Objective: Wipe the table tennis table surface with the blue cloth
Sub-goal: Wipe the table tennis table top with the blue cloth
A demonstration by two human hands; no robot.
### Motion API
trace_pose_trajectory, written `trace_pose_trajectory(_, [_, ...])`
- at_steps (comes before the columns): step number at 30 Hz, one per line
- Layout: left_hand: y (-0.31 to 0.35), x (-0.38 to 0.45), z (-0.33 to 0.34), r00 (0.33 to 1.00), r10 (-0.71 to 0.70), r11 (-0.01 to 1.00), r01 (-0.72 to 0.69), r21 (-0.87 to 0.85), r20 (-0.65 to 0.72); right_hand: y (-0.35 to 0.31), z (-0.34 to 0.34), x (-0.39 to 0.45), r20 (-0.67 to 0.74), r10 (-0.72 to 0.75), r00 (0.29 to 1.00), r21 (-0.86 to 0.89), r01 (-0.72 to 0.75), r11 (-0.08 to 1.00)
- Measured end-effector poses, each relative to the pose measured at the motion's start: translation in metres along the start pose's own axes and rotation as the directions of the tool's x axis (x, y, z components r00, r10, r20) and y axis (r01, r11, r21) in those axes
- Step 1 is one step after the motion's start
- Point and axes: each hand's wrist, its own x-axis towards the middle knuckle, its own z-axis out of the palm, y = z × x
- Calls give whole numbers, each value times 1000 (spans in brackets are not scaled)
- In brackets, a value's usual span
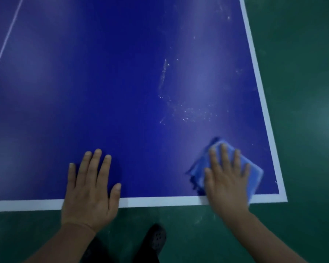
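Right hand (227, 179) lies flat, fingers spread, pressing the blue cloth (254, 172) at the table (122, 203) corner; nothing gripped. Left hand (89, 188) flat, bracing. Risk: white residue (188, 111) ahead of the fingertips gets missed, or the unclasped cloth slips off the edge

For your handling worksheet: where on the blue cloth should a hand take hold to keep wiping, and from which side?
Probably from above, palm flat on the middle of the blue cloth. It lies folded flat on the table near the corner, so there is little to pinch; the right hand already presses it this way with spread fingers.
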Motion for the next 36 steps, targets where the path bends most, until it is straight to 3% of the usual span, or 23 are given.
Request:
trace_pose_trajectory(4, [-1,-1,1,995,-47,997,42,-58,-86,-136,2,41,-37,-396,918,43,397,917])
trace_pose_trajectory(7, [1,-3,1,989,-62,997,55,-54,-132,-208,-8,73,24,-541,840,106,536,837])
trace_pose_trajectory(9, [3,-2,-1,989,-52,998,45,-49,-140,-193,-10,103,11,-564,826,60,562,825])
trace_pose_trajectory(11, [3,-2,-1,995,-46,998,43,-34,-93,-129,-11,138,-21,-423,906,16,424,906])
trace_pose_trajectory(13, [3,-2,-2,998,-50,999,49,-22,-43,-42,-21,177,-65,-153,986,1,153,988])
trace_pose_trajectory(15, [3,-1,-2,999,-46,999,46,-8,-20,34,-40,206,-43,106,993,48,-104,993])
trace_pose_trajectory(17, [3,-1,-3,999,-42,999,42,-9,-33,65,-51,210,-24,232,972,112,-228,967])
trace_pose_trajectory(20, [4,-1,-2,996,-32,999,31,-14,-79,48,-38,153,-82,177,981,19,-176,984])
trace_pose_trajectory(24, [4,0,-2,992,-19,1000,17,-18,-125,20,-10,22,10,-168,986,-43,169,985])
trace_pose_trajectory(26, [4,1,0,991,-17,1000,16,-7,-130,34,-16,45,63,-227,972,-18,228,973])
trace_pose_trajectory(30, [3,1,2,993,-20,1000,18,-11,-118,72,-39,170,-54,32,998,-16,-33,999])
trace_pose_trajectory(32, [5,0,1,990,-29,999,26,-26,-136,89,-47,206,-27,112,993,41,-110,993])
trace_pose_trajectory(36, [-1,-1,7,994,-34,999,31,-27,-107,97,-36,149,-60,98,993,28,-96,995])
